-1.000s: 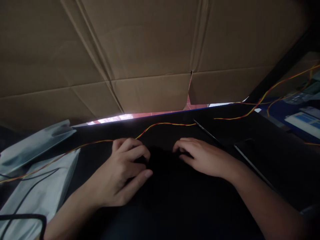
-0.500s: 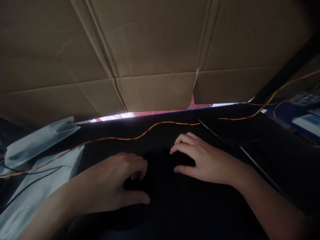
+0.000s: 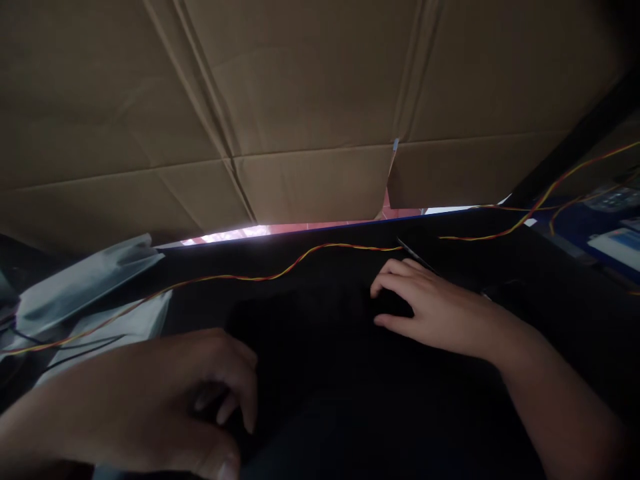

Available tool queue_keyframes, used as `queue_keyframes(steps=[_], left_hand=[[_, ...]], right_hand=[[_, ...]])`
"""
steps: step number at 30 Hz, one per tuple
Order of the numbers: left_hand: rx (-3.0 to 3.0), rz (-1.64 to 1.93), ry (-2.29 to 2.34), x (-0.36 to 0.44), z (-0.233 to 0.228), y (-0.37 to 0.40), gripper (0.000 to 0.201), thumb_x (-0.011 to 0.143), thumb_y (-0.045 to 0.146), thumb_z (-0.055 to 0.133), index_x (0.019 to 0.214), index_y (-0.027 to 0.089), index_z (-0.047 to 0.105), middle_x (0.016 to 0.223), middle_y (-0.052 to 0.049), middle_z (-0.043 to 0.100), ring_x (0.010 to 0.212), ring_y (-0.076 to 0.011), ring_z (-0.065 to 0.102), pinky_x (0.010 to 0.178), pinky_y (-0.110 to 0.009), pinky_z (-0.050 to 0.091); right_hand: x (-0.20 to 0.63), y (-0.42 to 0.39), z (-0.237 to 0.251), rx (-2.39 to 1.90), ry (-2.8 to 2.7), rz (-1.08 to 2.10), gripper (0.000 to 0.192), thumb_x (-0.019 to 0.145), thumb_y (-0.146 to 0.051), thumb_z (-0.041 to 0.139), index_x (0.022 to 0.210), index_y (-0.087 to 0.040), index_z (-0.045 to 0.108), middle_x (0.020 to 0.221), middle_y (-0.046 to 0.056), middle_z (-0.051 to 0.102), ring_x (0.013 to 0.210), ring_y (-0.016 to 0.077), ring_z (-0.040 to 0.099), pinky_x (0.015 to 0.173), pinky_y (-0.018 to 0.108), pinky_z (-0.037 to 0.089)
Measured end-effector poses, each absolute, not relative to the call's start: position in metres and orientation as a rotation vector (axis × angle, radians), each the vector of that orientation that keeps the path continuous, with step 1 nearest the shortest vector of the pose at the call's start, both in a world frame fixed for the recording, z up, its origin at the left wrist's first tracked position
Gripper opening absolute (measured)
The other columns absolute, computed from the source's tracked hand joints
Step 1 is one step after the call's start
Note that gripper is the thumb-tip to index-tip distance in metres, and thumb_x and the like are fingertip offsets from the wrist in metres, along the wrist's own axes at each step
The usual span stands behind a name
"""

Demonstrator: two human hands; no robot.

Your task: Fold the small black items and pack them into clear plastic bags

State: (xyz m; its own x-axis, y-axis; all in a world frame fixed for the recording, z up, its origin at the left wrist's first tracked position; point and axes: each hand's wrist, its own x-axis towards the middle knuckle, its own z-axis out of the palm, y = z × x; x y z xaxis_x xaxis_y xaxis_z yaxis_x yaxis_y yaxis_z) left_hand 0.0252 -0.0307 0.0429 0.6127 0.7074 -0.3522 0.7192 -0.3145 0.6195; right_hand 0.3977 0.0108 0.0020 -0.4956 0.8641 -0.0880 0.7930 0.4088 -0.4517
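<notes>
A wall of brown cardboard (image 3: 310,100) looms beyond the hands, over a black tabletop (image 3: 550,313) spread with dark cloth (image 3: 320,353) — too dim to read clearly. The left hand (image 3: 170,400) curls clenched into the cloth's near edge; the right hand (image 3: 425,303) lies farther off, fingers bent on it, grip uncertain. A red-yellow wire (image 3: 280,270) trails past — silver bags (image 3: 85,287) left of the left hand.

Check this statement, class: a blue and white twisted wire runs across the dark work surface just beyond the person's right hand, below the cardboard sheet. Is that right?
Not quite. The head view shows the twisted wire is red and yellow. It does run across the dark work surface beyond the right hand, below the cardboard sheet.
</notes>
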Motion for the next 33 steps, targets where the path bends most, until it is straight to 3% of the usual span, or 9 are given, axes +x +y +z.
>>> queue_keyframes(steps=[4,6,10,15,18,23,26,28,33], left_hand=[[2.008,-0.110,0.981,0.065,0.042,-0.016,0.021,0.105,0.042,0.068,0.094,0.025,0.075,0.108,0.002,0.077,0.090,-0.0134,0.073,0.075,-0.019,0.054],[2.076,-0.055,1.008,0.078,0.035,-0.014,0.011,0.106,0.035,0.066,0.105,0.027,0.073,0.110,0.002,0.076,0.090,-0.0141,0.072,0.074,-0.022,0.052],[2.065,-0.171,0.908,0.085,0.029,-0.021,0.031,0.094,0.031,0.082,0.124,0.035,0.077,0.117,0.004,0.079,0.100,-0.0179,0.076,0.082,-0.025,0.054],[2.034,-0.217,0.834,0.088,0.031,-0.029,0.022,0.101,0.036,0.074,0.122,0.035,0.081,0.114,0.003,0.082,0.101,-0.0195,0.078,0.083,-0.026,0.056],[2.122,-0.111,0.958,0.086,0.023,-0.025,0.022,0.108,0.028,0.056,0.118,0.032,0.076,0.111,0.002,0.081,0.098,-0.0181,0.077,0.083,-0.027,0.055],[2.448,-0.137,1.372,0.074,0.007,-0.013,0.015,0.107,0.028,0.053,0.103,0.025,0.067,0.104,-0.004,0.077,0.089,-0.0244,0.074,0.073,-0.035,0.053],[2.646,-0.167,1.553,0.069,0.003,-0.008,0.015,0.104,0.035,0.062,0.108,0.023,0.070,0.111,-0.009,0.076,0.100,-0.0337,0.074,0.083,-0.048,0.059],[2.735,-0.126,1.610,0.068,0.003,-0.008,0.022,0.101,0.039,0.069,0.114,0.022,0.073,0.119,-0.013,0.076,0.110,-0.0390,0.073,0.093,-0.058,0.060],[2.699,0.032,1.356,0.069,0.002,-0.017,0.076,0.092,0.066,0.079,0.156,0.032,0.059,0.166,-0.012,0.056,0.148,-0.0432,0.056,0.119,-0.064,0.052]], right_hand=[[0.380,0.010,0.001,-1.286,-2.464,0.581,0.047,0.095,-0.033,0.080,0.139,-0.037,0.065,0.147,0.005,0.060,0.137,0.0319,0.058,0.110,0.050,0.054],[0.378,0.012,-0.001,-1.179,-2.519,0.593,0.036,0.096,-0.025,0.078,0.130,-0.037,0.073,0.145,0.003,0.062,0.136,0.0305,0.059,0.111,0.049,0.052],[0.375,0.015,-0.004,-1.143,-2.361,0.681,0.007,0.103,-0.025,0.071,0.101,-0.027,0.077,0.117,0.003,0.072,0.103,0.0219,0.070,0.091,0.038,0.056],[0.363,0.017,-0.014,-1.364,-1.910,0.646,0.015,0.105,-0.034,0.065,0.117,-0.026,0.069,0.079,-0.003,0.068,0.065,0.0158,0.064,0.065,0.031,0.050],[0.363,0.016,-0.014,-1.390,-1.919,0.705,0.033,0.107,-0.029,0.059,0.139,-0.027,0.056,0.092,-0.001,0.075,0.075,0.0177,0.071,0.073,0.033,0.055],[0.388,0.009,0.007,-1.389,-2.339,0.684,0.024,0.097,-0.039,0.074,0.120,-0.034,0.070,0.126,0.002,0.073,0.115,0.0268,0.071,0.094,0.042,0.058],[0.404,0.003,0.013,-1.534,-2.548,0.869,0.073,0.074,-0.047,0.092,0.141,-0.044,0.066,0.149,0.001,0.063,0.129,0.0361,0.067,0.093,0.048,0.062],[0.409,0.000,0.012,-1.616,-2.588,0.916,0.090,0.070,-0.039,0.091,0.153,-0.048,0.058,0.158,0.001,0.058,0.135,0.0399,0.065,0.091,0.049,0.064],[0.418,0.002,0.006,-1.615,-2.543,0.791,0.084,0.081,-0.017,0.064,0.156,-0.053,0.052,0.162,-0.004,0.057,0.130,0.0323,0.072,0.093,0.043,0.065]])
